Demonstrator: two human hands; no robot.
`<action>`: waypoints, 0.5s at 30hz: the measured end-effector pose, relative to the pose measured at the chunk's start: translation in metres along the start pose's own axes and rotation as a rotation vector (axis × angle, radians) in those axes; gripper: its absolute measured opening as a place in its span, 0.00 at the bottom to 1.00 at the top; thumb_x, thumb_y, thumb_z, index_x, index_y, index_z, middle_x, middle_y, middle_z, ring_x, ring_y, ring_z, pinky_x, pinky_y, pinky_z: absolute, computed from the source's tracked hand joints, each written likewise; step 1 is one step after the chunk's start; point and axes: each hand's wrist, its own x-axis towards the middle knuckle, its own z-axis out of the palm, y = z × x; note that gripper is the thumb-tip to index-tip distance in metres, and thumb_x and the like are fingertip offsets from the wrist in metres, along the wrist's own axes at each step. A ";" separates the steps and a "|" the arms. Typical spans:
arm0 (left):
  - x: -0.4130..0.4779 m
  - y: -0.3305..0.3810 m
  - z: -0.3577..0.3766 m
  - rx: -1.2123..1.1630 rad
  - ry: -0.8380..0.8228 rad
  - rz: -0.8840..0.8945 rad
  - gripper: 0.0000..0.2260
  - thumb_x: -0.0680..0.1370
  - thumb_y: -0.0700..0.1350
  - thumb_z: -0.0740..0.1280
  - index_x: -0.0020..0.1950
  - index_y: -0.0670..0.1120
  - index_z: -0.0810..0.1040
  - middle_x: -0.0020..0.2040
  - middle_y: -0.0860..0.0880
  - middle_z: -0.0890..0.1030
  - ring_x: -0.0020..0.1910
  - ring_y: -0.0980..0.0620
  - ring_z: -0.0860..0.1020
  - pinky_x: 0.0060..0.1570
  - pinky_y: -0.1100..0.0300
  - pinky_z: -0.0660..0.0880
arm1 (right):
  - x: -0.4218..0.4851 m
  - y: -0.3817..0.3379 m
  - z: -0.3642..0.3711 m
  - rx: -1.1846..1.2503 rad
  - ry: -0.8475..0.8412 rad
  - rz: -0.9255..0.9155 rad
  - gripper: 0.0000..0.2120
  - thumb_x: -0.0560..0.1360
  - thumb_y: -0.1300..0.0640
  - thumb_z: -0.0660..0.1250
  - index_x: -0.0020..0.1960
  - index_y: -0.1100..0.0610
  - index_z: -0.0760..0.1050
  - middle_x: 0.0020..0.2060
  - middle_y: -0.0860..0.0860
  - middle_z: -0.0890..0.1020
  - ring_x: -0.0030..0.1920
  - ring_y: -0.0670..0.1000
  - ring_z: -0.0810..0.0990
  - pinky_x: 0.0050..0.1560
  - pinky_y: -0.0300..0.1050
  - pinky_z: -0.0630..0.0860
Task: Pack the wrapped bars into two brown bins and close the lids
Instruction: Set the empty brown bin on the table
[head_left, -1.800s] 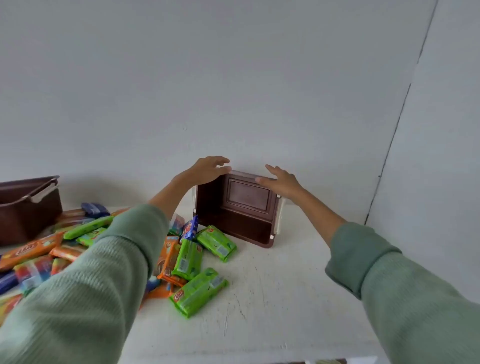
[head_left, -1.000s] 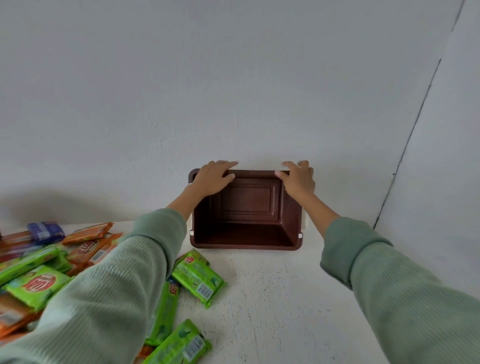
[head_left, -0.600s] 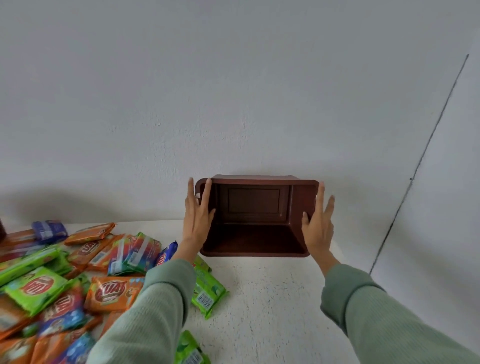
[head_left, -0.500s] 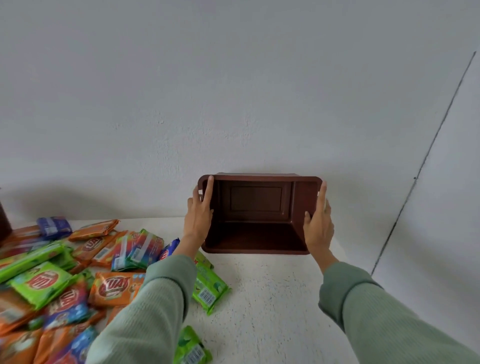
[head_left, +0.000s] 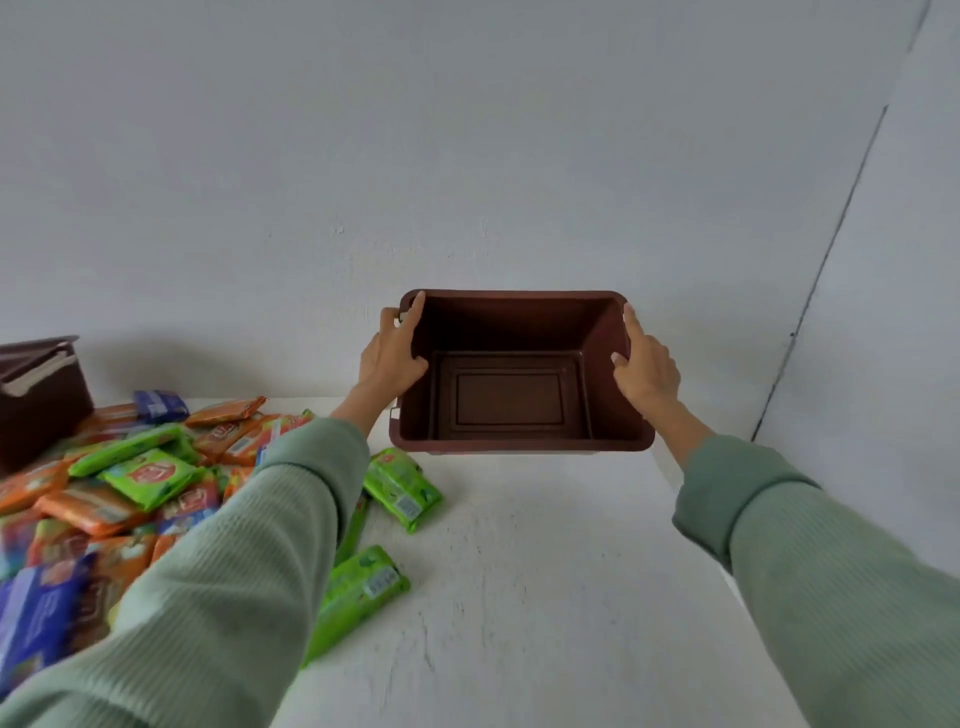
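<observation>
1. Fingers (head_left: 415, 312) of both hands: grasping the open bin (head_left: 519, 445) by its two short walls, one hand to each side. Neither hand is free.
2. Wall (head_left: 467, 156): plain grey, behind everything, with a corner seam running down on the right.
3. Table (head_left: 519, 571): white and rough-surfaced. It bears the items below.
4. Wrapped bars (head_left: 148, 475): a loose heap in green, orange and blue wrappers, spread over the table's left part. A few green strays lie just beside the open bin's near left corner. No bar shows inside either bin. Judged progress: packing of this bin has not begun, so filling and lid-closing are still to do.
5. Open bin: brown, at the far middle of the table, near the wall. Its mouth is tipped toward the camera, its floor is bare, and no lid is on it. Whether its base rests on the table cannot be told.
6. Second bin (head_left: 41, 400): brown, at the left edge beyond the heap, well apart from the first. A pale piece lies across its top. Its contents are hidden.
7. Left hand (head_left: 392, 358): thumb hooked inside the left wall, forefinger lying up along the rim, remaining fingers outside.
8. Right hand (head_left: 647, 371): forefinger laid along the right rim, thumb tip inside the wall, pinching it.
</observation>
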 end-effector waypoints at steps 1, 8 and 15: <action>-0.010 0.007 -0.006 0.007 -0.016 -0.020 0.38 0.73 0.38 0.66 0.77 0.52 0.49 0.67 0.41 0.63 0.53 0.39 0.75 0.47 0.51 0.75 | -0.008 0.003 -0.010 -0.011 -0.027 0.000 0.31 0.79 0.59 0.60 0.76 0.47 0.49 0.58 0.60 0.76 0.59 0.62 0.75 0.54 0.53 0.72; -0.088 0.038 -0.024 0.046 -0.164 -0.107 0.40 0.71 0.42 0.70 0.76 0.53 0.51 0.65 0.39 0.66 0.61 0.38 0.70 0.56 0.49 0.70 | -0.081 0.032 -0.066 0.016 -0.136 0.017 0.27 0.80 0.57 0.59 0.76 0.47 0.54 0.65 0.57 0.74 0.65 0.60 0.72 0.60 0.53 0.72; -0.144 0.048 -0.037 0.073 -0.340 -0.107 0.41 0.70 0.45 0.73 0.76 0.51 0.52 0.66 0.36 0.66 0.65 0.36 0.67 0.64 0.46 0.66 | -0.144 0.054 -0.089 0.078 -0.236 0.068 0.24 0.79 0.54 0.60 0.74 0.50 0.61 0.66 0.55 0.73 0.67 0.59 0.70 0.63 0.52 0.69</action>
